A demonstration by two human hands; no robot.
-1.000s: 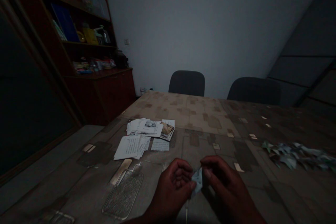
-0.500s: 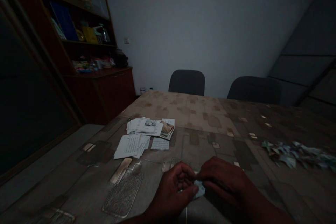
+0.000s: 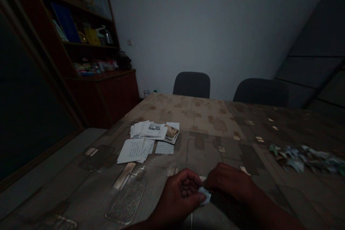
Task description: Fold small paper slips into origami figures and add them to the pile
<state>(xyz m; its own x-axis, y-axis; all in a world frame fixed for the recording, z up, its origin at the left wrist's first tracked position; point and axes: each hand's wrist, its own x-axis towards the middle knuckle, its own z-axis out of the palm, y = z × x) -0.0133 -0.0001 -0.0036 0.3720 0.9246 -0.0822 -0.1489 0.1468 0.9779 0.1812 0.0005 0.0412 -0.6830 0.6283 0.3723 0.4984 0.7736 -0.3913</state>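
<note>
Between my hands, low in the head view, is a small piece of pale folded paper [image 3: 205, 196]. My left hand [image 3: 181, 194] is curled, its thumb and fingers closed on the left side of that paper. My right hand [image 3: 229, 183] is closed too, with its fingertips pinched at the paper's upper edge. What lies beneath the right fingers is hidden. Beyond my left hand lies a spread stack of printed paper sheets [image 3: 132, 150] and cards. Off to the right rests a row of folded paper pieces [image 3: 298, 165].
A patterned cloth covers the table [image 3: 199, 115]. Two grey chairs [image 3: 192, 84] stand at its far edge, before a pale wall. On the left, a red-brown cabinet [image 3: 115, 93] holds a kettle [image 3: 108, 36] and other goods. The room is dim.
My right hand's fingers have drawn in and curled more tightly at the paper's upper edge. My left hand has shifted only slightly, and the paper stays between both hands.
</note>
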